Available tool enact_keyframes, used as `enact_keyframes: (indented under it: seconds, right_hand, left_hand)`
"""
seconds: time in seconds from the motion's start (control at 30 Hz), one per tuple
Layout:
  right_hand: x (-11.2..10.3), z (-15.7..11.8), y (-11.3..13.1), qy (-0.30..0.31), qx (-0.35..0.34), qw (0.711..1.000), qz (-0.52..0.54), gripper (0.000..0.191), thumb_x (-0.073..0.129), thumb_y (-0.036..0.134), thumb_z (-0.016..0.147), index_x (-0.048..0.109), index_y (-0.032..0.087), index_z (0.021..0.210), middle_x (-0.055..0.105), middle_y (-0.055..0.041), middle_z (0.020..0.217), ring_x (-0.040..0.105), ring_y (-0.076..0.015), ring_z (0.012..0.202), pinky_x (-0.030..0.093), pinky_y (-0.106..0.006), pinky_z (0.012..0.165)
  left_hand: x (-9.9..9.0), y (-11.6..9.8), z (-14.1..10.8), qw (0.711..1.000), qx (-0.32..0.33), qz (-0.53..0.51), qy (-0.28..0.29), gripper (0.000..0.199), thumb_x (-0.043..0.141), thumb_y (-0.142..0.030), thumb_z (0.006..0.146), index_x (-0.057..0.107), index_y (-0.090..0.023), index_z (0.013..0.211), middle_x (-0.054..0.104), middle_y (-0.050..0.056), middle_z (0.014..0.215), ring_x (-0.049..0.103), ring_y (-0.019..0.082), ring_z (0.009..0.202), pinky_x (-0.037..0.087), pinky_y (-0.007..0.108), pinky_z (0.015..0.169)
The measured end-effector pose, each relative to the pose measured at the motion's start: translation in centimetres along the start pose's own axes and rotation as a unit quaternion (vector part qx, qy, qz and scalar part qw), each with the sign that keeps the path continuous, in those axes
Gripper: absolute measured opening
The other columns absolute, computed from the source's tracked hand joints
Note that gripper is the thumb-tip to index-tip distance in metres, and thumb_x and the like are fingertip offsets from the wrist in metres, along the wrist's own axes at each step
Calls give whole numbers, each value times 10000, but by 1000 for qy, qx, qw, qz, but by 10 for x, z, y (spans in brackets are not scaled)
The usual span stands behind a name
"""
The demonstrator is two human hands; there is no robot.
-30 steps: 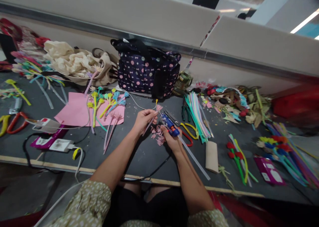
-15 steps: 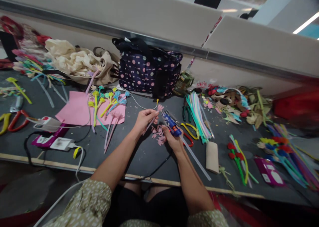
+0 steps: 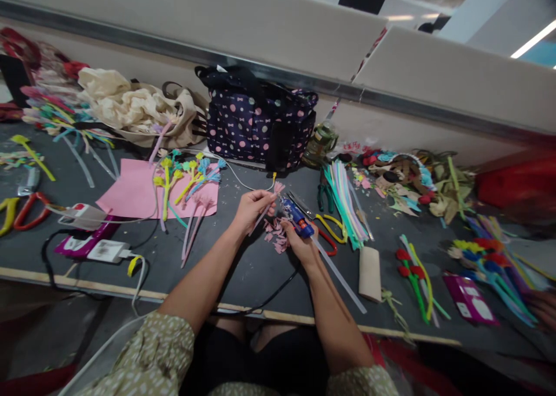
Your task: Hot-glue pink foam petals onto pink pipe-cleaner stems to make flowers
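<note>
Between the fingertips of my left hand (image 3: 254,211) is a thin pink stem with a fringed pink tip (image 3: 278,187). My right hand (image 3: 299,242) is wrapped round a blue glue gun (image 3: 296,216), its nozzle close to the fringed tip; whether they touch is too small to tell. A long clear glue stick (image 3: 341,277) sticks out of the gun's back end. Small pink scraps (image 3: 276,235) lie on the dark table just below and between my hands. Finished-looking pink stems (image 3: 193,234) rest to the left, at the edge of a pink sheet (image 3: 125,190).
A dotted navy bag (image 3: 243,124) and a green bottle (image 3: 320,144) stand behind. Yellow-red scissors (image 3: 332,228), green pliers (image 3: 324,190), fuzzy stems (image 3: 345,202) and a beige roll (image 3: 369,273) lie right. A power strip (image 3: 89,242) is left. Another person's hand (image 3: 542,308) shows far right.
The glue gun in my right hand has shifted slightly left, nearer the fringed tip. My left hand is nearly still. Another person's hand has appeared at the right edge.
</note>
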State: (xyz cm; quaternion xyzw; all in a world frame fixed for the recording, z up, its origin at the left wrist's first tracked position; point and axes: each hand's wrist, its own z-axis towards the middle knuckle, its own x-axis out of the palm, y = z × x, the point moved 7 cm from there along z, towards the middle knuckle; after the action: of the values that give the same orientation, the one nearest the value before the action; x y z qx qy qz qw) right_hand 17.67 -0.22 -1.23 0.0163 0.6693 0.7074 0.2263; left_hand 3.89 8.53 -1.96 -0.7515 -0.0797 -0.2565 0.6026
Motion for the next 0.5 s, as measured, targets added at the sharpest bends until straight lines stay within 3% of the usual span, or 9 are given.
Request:
enact_keyframes:
  seconds: [0.2, 0.3, 0.4, 0.5]
  right_hand:
    - [-4, 2, 1, -14, -19, 999, -31, 366, 693, 535, 701, 691, 176, 776, 653, -30, 615, 624, -182, 606, 467, -257, 523]
    - [-16, 4, -4, -57, -3, 998, -30, 364, 672, 539, 726, 643, 176, 704, 600, -3, 556, 575, -163, 555, 451, -264, 536]
    - [-26, 8, -12, -106, 9, 994, -21, 368, 635, 534, 753, 636, 166, 742, 621, -11, 603, 580, -173, 589, 460, -282, 586]
    - [-29, 16, -13, -113, -17, 992, -58, 308, 631, 476, 750, 634, 172, 796, 654, -25, 715, 603, -190, 684, 465, -301, 671]
  left_hand:
    - [-4, -1, 1, 1000, -2, 0, -15, 335, 832, -363, 584, 661, -121, 739, 642, 9, 595, 568, 86, 453, 457, 194, 471]
    - [-12, -2, 4, 999, 9, -3, -39, 340, 830, -365, 582, 651, -120, 734, 634, 4, 585, 557, 80, 440, 451, 191, 461]
    - [-16, -2, 7, 999, 16, -12, -43, 345, 829, -366, 579, 643, -120, 733, 630, -1, 581, 551, 74, 434, 453, 188, 466]
    - [-15, 0, 7, 999, 10, -16, -42, 345, 825, -368, 578, 640, -123, 734, 626, -1, 572, 551, 77, 432, 456, 193, 466]
